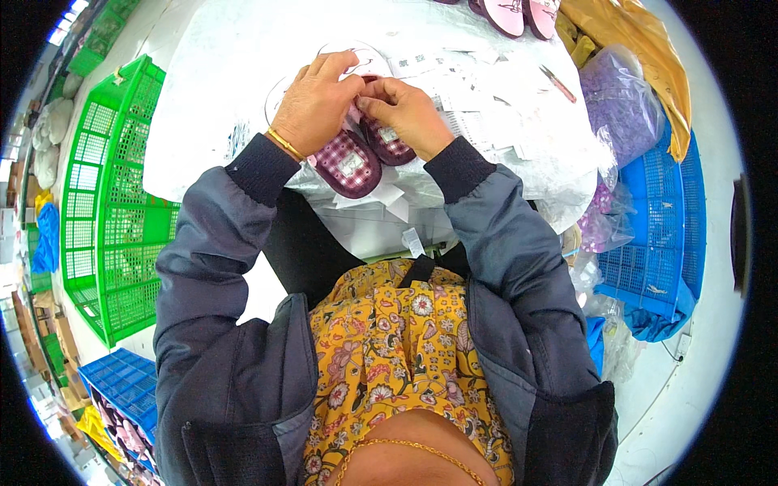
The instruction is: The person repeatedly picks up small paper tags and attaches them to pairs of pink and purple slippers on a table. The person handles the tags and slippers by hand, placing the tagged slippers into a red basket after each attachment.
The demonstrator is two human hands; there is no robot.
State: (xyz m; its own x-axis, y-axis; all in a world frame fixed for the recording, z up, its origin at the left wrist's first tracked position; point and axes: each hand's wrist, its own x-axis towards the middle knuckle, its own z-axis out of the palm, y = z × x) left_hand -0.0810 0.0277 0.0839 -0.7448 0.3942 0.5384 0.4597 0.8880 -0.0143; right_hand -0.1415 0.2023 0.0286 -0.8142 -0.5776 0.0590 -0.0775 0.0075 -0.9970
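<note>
A pair of slippers lies side by side on the white-covered table (219, 89), toes pointing away from me. The left slipper (349, 164) and the right slipper (387, 144) have dark red checked insoles, each with a pale label, and white toes with a line drawing. Over the left slipper, my left hand (318, 99) has its fingers bent and closed near the slippers' openings. My right hand (408, 115) pinches thumb and forefinger together right beside it, above the right slipper. Whatever sits between the fingertips is too small or covered to make out.
Small printed paper slips (478, 93) lie scattered to the right, near small snips (557, 83). Pink slippers (506, 14) stand at the far edge. Green crates (105, 202) are on the left; a blue crate (648, 227) and a plastic bag of purple items (620, 101) are on the right.
</note>
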